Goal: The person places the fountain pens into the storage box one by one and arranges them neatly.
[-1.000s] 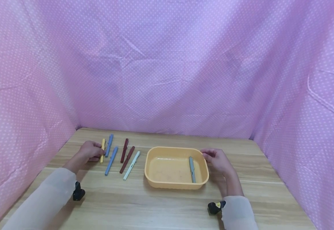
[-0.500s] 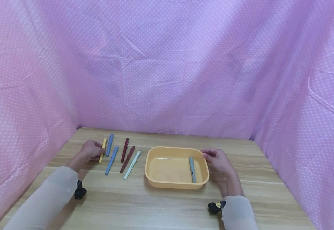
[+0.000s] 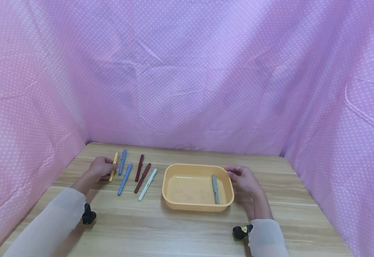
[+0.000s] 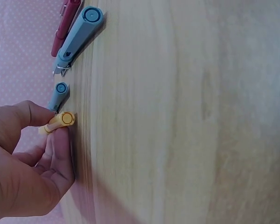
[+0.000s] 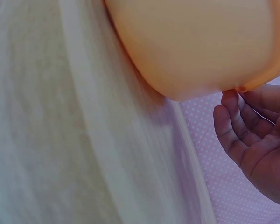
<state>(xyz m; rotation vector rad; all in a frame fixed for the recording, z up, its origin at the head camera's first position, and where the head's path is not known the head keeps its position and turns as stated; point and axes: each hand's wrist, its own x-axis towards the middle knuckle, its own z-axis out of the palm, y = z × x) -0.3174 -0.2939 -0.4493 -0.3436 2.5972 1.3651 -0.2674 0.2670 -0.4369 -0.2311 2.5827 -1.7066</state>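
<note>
My left hand (image 3: 100,168) pinches a yellow pen (image 3: 115,158) between thumb and fingers at the left of the table. In the left wrist view, the pen's round end (image 4: 67,119) faces the camera. Beside it lie two blue pens (image 3: 122,163), then two dark red pens (image 3: 143,178) and a pale mint pen (image 3: 147,185). Over on the right, my right hand (image 3: 247,181) grips the far right corner of a yellow plastic basin (image 3: 194,206); in the right wrist view the thumb and fingers meet at its rim (image 5: 266,79). One grey-green pen (image 3: 215,190) lies inside the basin.
The wooden tabletop (image 3: 161,235) has a rounded far edge. Pink polka-dot cloth (image 3: 187,89) hangs behind it and along both sides. A small black camera sits at each wrist, the left camera (image 3: 88,214) and the right camera (image 3: 240,232).
The yellow pen has tilted slightly and shifted a little to the left with my left hand. My right hand and the basin stay where they were.
</note>
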